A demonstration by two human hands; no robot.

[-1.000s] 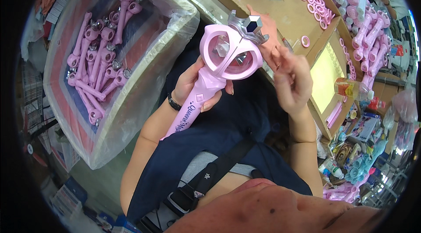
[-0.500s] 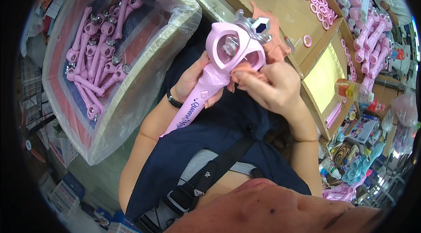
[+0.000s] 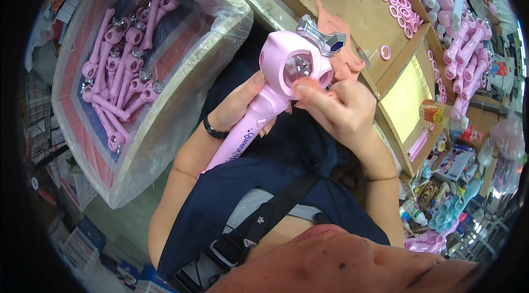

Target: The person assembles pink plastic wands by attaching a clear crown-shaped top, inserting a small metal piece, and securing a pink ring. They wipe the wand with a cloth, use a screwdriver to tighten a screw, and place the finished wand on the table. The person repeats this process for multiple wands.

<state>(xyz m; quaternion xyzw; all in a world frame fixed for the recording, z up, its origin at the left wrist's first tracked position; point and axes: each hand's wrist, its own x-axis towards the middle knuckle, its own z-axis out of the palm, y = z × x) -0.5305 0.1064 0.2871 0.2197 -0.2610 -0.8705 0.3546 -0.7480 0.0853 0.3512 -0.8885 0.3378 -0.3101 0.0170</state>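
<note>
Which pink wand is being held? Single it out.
The pink wand topped by a silver crown, gripped in the left hand; the wands in the plastic-lined bin lie unheld.

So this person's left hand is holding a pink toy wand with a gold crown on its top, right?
Not quite: the crown is silver, not gold, as the head view shows. The left hand does hold the pink toy wand it tops.

head: 1 left fisheye, head-worn | faces steeply down | close above pink wand [image 3: 267,104]
</note>
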